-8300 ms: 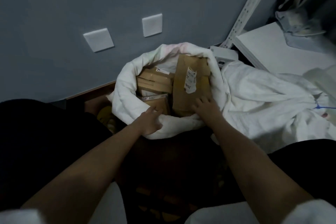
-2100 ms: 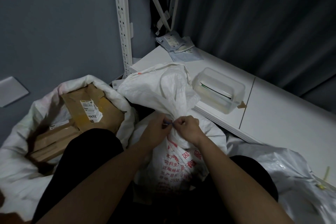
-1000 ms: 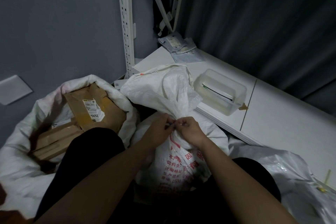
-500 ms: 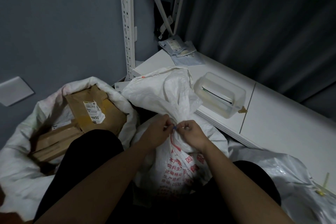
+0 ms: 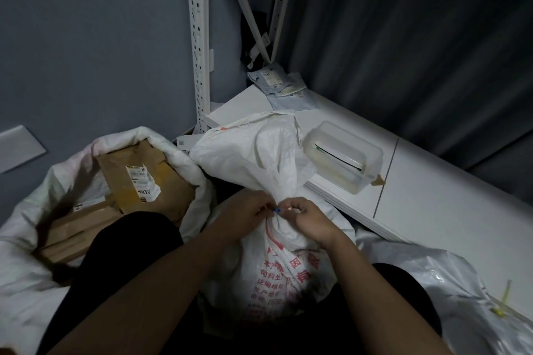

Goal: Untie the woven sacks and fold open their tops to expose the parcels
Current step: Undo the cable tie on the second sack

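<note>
A white woven sack with red print stands between my knees, its neck bunched and bound by a small blue tie. My left hand and my right hand meet at that neck, fingertips pinching the tie from both sides. The sack's loose top flops upward behind my hands. To the left, another white sack has its rim folded down, with brown cardboard parcels showing inside. A third sack with a yellow tie lies at the lower right.
A low white shelf board runs along the right, carrying a clear plastic box and flat packets at the back. A white perforated rack upright stands against the grey wall. Dark curtain hangs on the right.
Earlier both hands were at the rim of the left sack with parcels. Since then they hold the tie on the middle sack; over the last second they only shift slightly at the knot.
</note>
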{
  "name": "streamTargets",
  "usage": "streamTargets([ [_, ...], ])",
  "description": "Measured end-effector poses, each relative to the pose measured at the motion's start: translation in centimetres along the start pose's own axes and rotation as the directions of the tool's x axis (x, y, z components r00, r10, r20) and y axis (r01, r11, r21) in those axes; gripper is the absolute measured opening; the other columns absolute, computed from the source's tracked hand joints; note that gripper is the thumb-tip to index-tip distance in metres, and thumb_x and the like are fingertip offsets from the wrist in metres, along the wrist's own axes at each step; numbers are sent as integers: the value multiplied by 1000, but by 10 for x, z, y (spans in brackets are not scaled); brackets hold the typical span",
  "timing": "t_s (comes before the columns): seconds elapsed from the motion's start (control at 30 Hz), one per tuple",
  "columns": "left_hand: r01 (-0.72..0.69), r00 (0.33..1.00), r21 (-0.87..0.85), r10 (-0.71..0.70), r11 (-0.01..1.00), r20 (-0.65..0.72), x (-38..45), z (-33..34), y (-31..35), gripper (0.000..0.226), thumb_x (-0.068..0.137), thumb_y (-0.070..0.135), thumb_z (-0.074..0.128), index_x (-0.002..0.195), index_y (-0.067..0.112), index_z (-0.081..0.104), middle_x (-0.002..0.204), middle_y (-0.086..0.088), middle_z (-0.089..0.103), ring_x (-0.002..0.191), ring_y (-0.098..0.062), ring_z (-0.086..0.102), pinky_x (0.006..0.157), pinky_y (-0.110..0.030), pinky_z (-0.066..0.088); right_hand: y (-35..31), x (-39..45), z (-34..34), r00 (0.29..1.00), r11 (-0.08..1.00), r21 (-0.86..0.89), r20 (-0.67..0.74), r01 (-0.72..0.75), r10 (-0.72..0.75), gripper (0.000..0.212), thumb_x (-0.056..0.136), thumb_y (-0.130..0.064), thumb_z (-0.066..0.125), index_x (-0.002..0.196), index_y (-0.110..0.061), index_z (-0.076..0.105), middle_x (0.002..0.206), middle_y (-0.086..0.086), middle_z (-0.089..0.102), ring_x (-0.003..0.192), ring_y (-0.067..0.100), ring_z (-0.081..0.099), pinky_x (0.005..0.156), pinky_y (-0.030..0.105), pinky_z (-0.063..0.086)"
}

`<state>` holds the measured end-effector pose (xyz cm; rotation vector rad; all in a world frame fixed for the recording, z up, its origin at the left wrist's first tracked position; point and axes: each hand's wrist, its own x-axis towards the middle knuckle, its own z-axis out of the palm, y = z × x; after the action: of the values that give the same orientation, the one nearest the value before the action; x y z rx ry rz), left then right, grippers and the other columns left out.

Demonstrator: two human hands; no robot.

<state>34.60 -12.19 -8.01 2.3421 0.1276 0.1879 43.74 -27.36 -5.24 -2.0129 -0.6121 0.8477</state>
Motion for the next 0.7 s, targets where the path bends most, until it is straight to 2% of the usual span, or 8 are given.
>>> streamTargets([
  [0.07,-1,1000,95,1,996,-7,1,1,0,32,88,34,49,96,11,70,95,-6,69,90,-22,62,79,-27,42,-2,-1,0,1000,999,50,4,-14,14,14,93,-11,59,84,-15,68,89,2,66,84,12,58,77,17,43],
  [0.1,16,999,113,-11,994,-42,2,1,-1,31,90,34,50,96,11,70,96,-7,69,91,-22,61,78,-26,40,-4,-1,-3,999,989,145,-24,-22,26,14,93,-9,58,87,-15,69,91,2,66,87,13,58,80,18,43],
  [0.17,114,988,83,-104,990,-114,6,0,-4,22,92,30,56,96,12,69,98,-5,68,94,-22,62,77,-26,40,-9,-1,-14,989,939,345,-139,-7,58,18,94,-4,55,87,-16,67,89,2,65,83,14,57,76,20,45],
  [0.23,201,970,33,-194,979,-146,13,-6,-3,21,90,33,60,94,14,66,95,-2,67,90,-19,61,76,-29,43,-11,0,-30,950,911,413,-287,5,124,20,95,-4,53,82,-15,65,86,2,64,79,14,57,71,21,47],
  [0.3,193,966,23,-186,981,-180,24,-14,3,27,85,39,65,95,14,61,92,0,62,87,-17,58,76,-33,47,-10,2,-46,887,904,427,-427,26,176,20,96,-5,51,81,-13,62,83,3,65,77,15,57,71,25,48],
  [0.43,78,970,196,-29,978,-240,52,-25,23,24,89,37,61,96,15,57,94,-1,57,89,-20,52,75,-36,45,-19,9,-87,714,841,498,-666,211,215,13,93,-4,52,87,-13,60,77,0,63,69,12,55,66,23,48],
  [0.57,17,970,218,37,976,-240,91,-23,46,16,92,29,56,95,14,58,96,-2,58,92,-23,52,74,-34,43,-20,17,-130,610,820,462,-771,338,183,15,91,-2,56,103,-8,62,73,4,61,58,9,53,58,16,50],
  [0.7,30,974,194,15,980,-226,140,-17,50,11,90,25,57,91,15,61,95,-3,61,92,-23,55,74,-33,45,-1,43,-163,542,880,358,-828,312,145,7,90,-5,62,96,-7,61,74,8,61,60,15,59,60,22,53],
])
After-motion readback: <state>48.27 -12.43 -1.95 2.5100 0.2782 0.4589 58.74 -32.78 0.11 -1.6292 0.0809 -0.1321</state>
